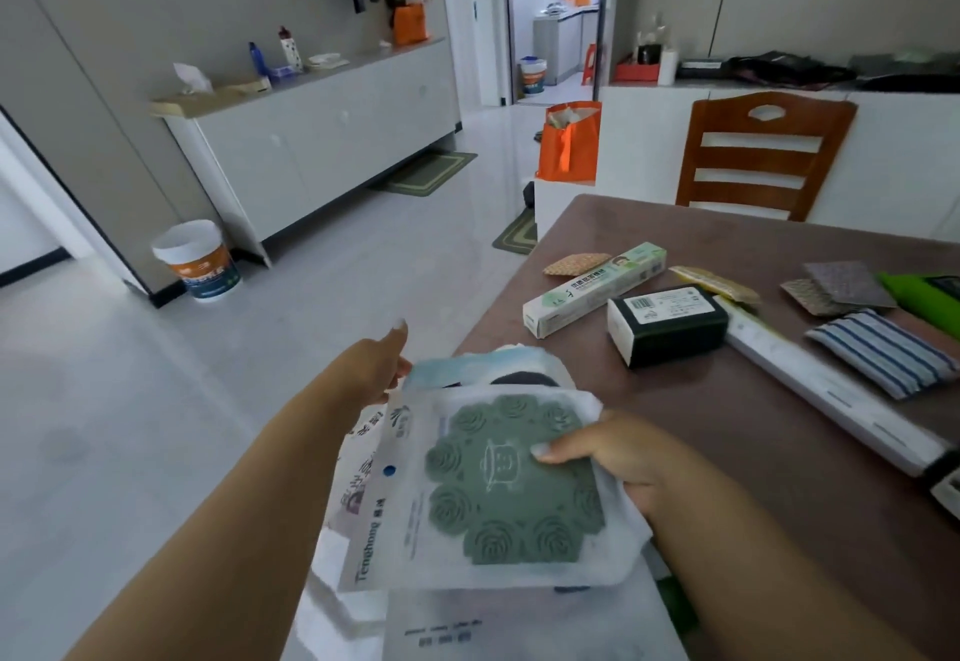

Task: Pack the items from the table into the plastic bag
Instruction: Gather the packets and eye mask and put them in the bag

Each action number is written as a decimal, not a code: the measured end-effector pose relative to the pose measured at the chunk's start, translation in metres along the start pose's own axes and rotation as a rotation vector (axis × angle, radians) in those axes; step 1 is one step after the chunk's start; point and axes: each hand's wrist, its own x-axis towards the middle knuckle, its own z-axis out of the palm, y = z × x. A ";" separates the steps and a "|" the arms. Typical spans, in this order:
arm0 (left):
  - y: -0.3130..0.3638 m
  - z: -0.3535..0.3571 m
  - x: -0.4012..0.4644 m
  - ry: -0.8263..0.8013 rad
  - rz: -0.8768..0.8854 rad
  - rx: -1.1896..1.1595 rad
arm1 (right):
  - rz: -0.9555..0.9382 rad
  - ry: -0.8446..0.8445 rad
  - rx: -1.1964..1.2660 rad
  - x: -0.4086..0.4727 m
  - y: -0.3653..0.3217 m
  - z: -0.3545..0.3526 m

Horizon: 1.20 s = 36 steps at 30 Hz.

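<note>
My right hand (pixel 618 457) grips a packaged green rose-pattern mat (pixel 498 483) by its right edge, thumb on top. The pack hangs over the mouth of a white printed plastic bag (pixel 358 463) at the table's near-left corner. My left hand (pixel 379 364) holds the bag's upper edge, index finger stretched out. A pale blue item (pixel 467 366) and something dark show inside the bag behind the pack. On the brown table (pixel 753 426) lie a long white-green box (pixel 592 288), a black box (pixel 670 322), a long white box (pixel 826 385) and a striped cloth (pixel 883 351).
Scouring pads (pixel 836 286), a woven coaster (pixel 574 263) and a green object (pixel 919 294) lie further back on the table. A wooden chair (pixel 763 156) stands behind it. An orange bag (pixel 569 140), a paint bucket (pixel 197 260) and white cabinets (pixel 322 135) line the tiled floor at left.
</note>
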 end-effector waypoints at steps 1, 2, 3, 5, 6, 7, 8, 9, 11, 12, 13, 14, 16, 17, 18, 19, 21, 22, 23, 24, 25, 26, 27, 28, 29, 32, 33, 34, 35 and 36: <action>-0.005 -0.002 0.000 -0.004 -0.006 0.008 | 0.028 0.002 -0.030 0.004 0.000 0.006; -0.009 -0.003 0.000 -0.013 -0.012 0.009 | 0.059 0.007 -0.053 0.009 0.001 0.010; -0.012 -0.004 0.000 -0.020 -0.013 0.009 | 0.095 0.014 -0.066 0.013 0.002 0.013; -0.015 -0.004 -0.002 -0.024 0.004 0.013 | 0.155 0.027 -0.063 0.019 0.004 0.019; -0.015 -0.003 -0.002 -0.023 0.018 0.021 | 0.170 0.035 -0.053 0.021 0.005 0.021; -0.015 -0.002 -0.001 -0.028 0.035 0.034 | 0.176 0.039 -0.040 0.022 0.006 0.022; -0.013 0.000 -0.002 -0.042 0.050 0.046 | 0.178 0.033 -0.026 0.023 0.006 0.023; -0.011 0.002 -0.002 -0.063 0.060 0.057 | 0.183 0.016 -0.015 0.022 0.006 0.024; -0.007 0.004 0.000 -0.100 0.077 0.086 | 0.211 -0.042 0.007 0.020 0.006 0.024; -0.006 0.004 0.001 -0.107 0.086 0.099 | 0.238 -0.080 0.011 0.019 0.007 0.024; -0.005 0.004 0.002 -0.111 0.088 0.105 | 0.268 -0.117 0.011 0.017 0.008 0.023; -0.004 0.003 0.003 -0.123 0.081 0.107 | 0.294 -0.142 0.014 0.016 0.011 0.024; -0.003 -0.001 0.004 -0.156 0.067 0.116 | 0.317 -0.159 0.017 0.016 0.015 0.025; -0.002 -0.004 0.004 -0.173 0.065 0.125 | 0.309 -0.149 0.016 0.016 0.017 0.026; -0.001 -0.005 0.004 -0.186 0.064 0.131 | 0.291 -0.124 0.017 0.017 0.018 0.025; -0.001 -0.005 0.003 -0.195 0.066 0.135 | 0.275 -0.103 0.029 0.018 0.018 0.024; 0.003 -0.005 0.001 -0.216 0.078 0.129 | 0.262 -0.097 0.071 0.018 0.014 0.020; 0.005 -0.004 0.001 -0.227 0.088 0.114 | 0.253 -0.110 0.096 0.016 0.010 0.018; 0.006 -0.004 0.002 -0.231 0.110 0.098 | 0.242 -0.132 0.113 0.015 0.007 0.016; 0.008 -0.004 0.003 -0.227 0.138 0.082 | 0.231 -0.168 0.124 0.014 0.004 0.013; 0.010 -0.007 0.004 -0.218 0.160 0.065 | 0.225 -0.211 0.132 0.013 0.001 0.011; 0.012 -0.009 0.005 -0.205 0.171 0.045 | 0.221 -0.251 0.143 0.012 -0.001 0.008; 0.014 -0.013 0.007 -0.194 0.176 0.016 | 0.214 -0.288 0.156 0.013 -0.003 0.006; 0.016 -0.017 0.009 -0.190 0.180 -0.024 | 0.201 -0.321 0.170 0.014 -0.004 0.004; 0.017 -0.021 0.009 -0.195 0.176 -0.076 | 0.186 -0.351 0.187 0.016 -0.004 0.003; 0.019 -0.027 0.008 -0.219 0.133 -0.175 | 0.146 -0.395 0.212 0.021 -0.004 0.006; 0.019 -0.027 0.007 -0.195 0.114 -0.197 | 0.124 -0.391 0.231 0.023 -0.006 0.006; 0.018 -0.027 0.004 -0.160 0.090 -0.227 | 0.099 -0.375 0.261 0.026 -0.008 0.004; 0.018 -0.029 0.002 -0.144 0.064 -0.282 | 0.081 -0.353 0.280 0.028 -0.012 0.002; 0.017 -0.031 0.001 -0.172 0.035 -0.364 | 0.076 -0.334 0.273 0.030 -0.016 0.001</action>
